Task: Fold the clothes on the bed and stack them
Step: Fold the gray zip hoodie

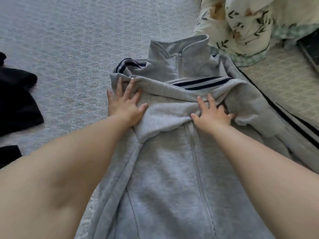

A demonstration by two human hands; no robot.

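Light grey zip-front fleece jacket with navy-striped sleeves (172, 152), centre frame on the pale textured bed (69, 40). Risk: the folded-over sleeve may slip or bunch if pressure lifts unevenly. Left hand (125, 104) and right hand (213, 116): grip spread, fingers flat, pressing the sleeve.

Bed (72, 40); grey jacket (172, 178) centre; black garment (15, 100) left; floral bedding (241, 23) right.
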